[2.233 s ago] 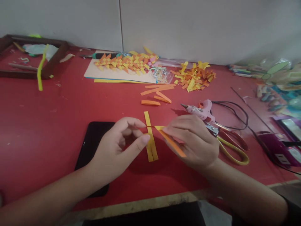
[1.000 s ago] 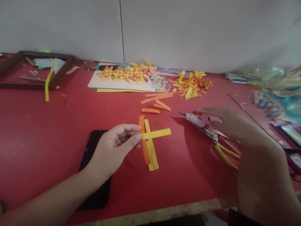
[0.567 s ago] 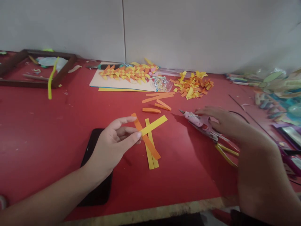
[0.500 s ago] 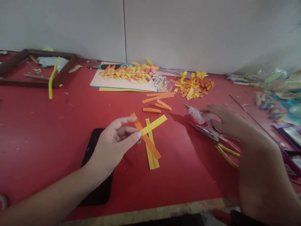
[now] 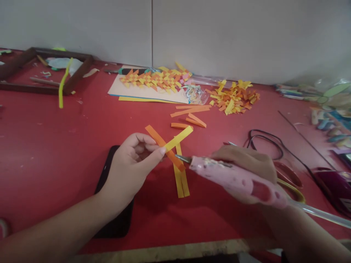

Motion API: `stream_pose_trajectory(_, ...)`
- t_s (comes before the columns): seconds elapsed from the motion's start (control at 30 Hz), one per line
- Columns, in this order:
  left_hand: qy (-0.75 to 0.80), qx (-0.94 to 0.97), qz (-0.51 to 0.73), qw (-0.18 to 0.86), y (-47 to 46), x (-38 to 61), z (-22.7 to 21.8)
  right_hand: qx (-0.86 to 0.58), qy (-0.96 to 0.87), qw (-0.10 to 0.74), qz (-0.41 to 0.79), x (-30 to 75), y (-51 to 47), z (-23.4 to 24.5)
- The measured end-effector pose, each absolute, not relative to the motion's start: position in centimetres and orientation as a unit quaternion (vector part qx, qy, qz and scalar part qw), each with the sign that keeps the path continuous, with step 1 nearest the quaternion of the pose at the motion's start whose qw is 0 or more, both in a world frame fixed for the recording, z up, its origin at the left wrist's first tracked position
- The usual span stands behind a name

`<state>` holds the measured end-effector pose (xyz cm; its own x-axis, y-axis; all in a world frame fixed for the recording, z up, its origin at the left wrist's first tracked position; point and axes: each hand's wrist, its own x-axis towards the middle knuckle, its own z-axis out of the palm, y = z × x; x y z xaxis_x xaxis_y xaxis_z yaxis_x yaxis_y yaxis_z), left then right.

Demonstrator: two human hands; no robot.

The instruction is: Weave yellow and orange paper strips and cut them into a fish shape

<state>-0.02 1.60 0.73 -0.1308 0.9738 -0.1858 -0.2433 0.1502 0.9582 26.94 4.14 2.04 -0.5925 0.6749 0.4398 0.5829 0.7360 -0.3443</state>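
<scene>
My left hand (image 5: 131, 166) pinches crossed paper strips above the red table (image 5: 55, 146): an orange strip (image 5: 153, 133) and a yellow strip (image 5: 179, 137). My right hand (image 5: 249, 166) grips a pink glue gun (image 5: 233, 179). Its metal nozzle (image 5: 183, 159) points left and sits right at the lower end of the orange strip. Two more yellow strips (image 5: 181, 180) lie flat on the table beneath the nozzle.
A black phone (image 5: 109, 204) lies under my left wrist. Loose orange strips (image 5: 192, 113), a woven orange-yellow paper band (image 5: 156, 78) on card, a scrap pile (image 5: 233, 96), scissors (image 5: 290, 179), a black cord (image 5: 265, 140) and a wooden frame (image 5: 44, 69) surround the work spot.
My right hand reached to the glue gun lying on the table, picked it up and brought its nozzle to the strips. My left hand tilted and raised the crossed strips slightly.
</scene>
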Motion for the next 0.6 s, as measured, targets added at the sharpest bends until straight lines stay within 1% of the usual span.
stream_pose_trajectory(0.1, 0.521, 0.358, 0.551, 0.545, 1.6, 0.0, 0.8, -0.29, -0.906, 0.287, 0.111, 25.8, 4.2, 2.6)
stream_pose_trajectory(0.33, 0.533, 0.397, 0.541, 0.516, 1.6, -0.1, 0.9, -0.324, -0.903, 0.271, 0.083, 25.4, 4.2, 2.6)
stream_pose_trajectory(0.6, 0.53, 0.427, 0.53, 0.505, 1.5, -0.1, 0.8, -0.309, -0.908, 0.279, 0.051, 25.2, 4.4, 2.3)
